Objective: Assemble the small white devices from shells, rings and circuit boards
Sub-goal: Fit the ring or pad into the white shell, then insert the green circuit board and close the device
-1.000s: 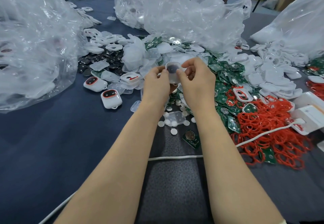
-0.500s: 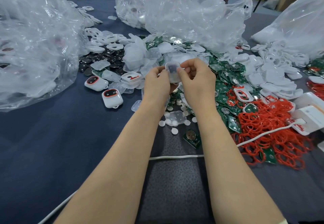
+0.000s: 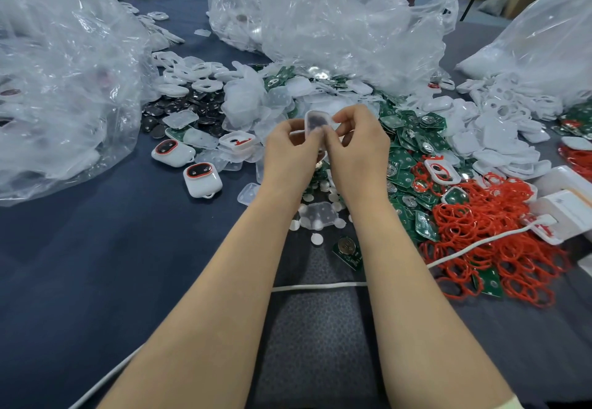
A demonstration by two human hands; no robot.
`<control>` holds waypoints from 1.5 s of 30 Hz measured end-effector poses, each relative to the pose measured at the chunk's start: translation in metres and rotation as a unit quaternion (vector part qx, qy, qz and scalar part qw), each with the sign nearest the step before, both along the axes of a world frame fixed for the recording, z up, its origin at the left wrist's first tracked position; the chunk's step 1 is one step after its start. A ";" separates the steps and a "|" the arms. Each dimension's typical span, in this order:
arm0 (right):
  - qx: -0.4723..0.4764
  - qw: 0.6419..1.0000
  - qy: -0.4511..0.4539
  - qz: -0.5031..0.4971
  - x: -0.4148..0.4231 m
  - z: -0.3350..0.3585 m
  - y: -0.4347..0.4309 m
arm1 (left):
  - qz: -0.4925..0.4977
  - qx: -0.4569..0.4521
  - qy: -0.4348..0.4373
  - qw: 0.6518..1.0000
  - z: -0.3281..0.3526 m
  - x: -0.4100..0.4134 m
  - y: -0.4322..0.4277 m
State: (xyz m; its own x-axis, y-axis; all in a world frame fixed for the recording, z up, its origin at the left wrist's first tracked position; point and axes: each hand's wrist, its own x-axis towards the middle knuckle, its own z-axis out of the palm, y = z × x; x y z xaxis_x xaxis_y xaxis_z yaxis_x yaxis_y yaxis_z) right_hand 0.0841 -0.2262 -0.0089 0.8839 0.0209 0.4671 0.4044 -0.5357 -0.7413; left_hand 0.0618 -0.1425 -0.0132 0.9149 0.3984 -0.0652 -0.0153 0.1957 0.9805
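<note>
Pinching a small translucent white rounded-square cover with a dark insert (image 3: 315, 123), both hands work it in the air above the middle of the dark blue cloth tabletop (image 3: 96, 248). The left hand (image 3: 288, 152) grips its lower left edge and the right hand (image 3: 360, 149) its right edge, thumbs close together; whether the insert is fully seated cannot be told.

Risks:
- The grip is by the fingertips only, so uneven thumb pressure could tilt the insert or pop it out.
- A drop would land in the look-alike frosted covers (image 3: 278, 101) and green circuit boards (image 3: 407, 152) right below, where it would be hard to find.
- The forearms pass over loose white discs (image 3: 317, 239) and a white cable (image 3: 320, 287) by the near edge, and a careless pull-back could scatter them.

Two finished white devices with red-rimmed dark faces (image 3: 202, 179) sit to the left and tangled red rings (image 3: 487, 226) to the right.
</note>
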 end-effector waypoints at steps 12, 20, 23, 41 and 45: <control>0.035 0.994 0.101 0.016 0.006 0.002 -0.005 | 0.006 0.020 0.001 1.000 -0.001 0.001 0.002; -0.019 0.991 0.134 -0.019 0.005 0.023 -0.044 | 0.041 -0.066 0.017 0.997 0.004 0.001 0.018; -0.142 0.973 0.182 -0.019 0.002 0.024 -0.056 | 0.047 -0.132 0.009 0.990 0.005 0.002 0.023; -0.214 0.957 0.196 0.016 -0.001 0.000 -0.001 | 0.053 -0.138 -0.001 0.989 0.005 0.001 0.023; -0.143 0.971 0.191 0.022 0.002 0.001 -0.008 | 0.049 -0.147 0.009 0.988 0.007 0.001 0.022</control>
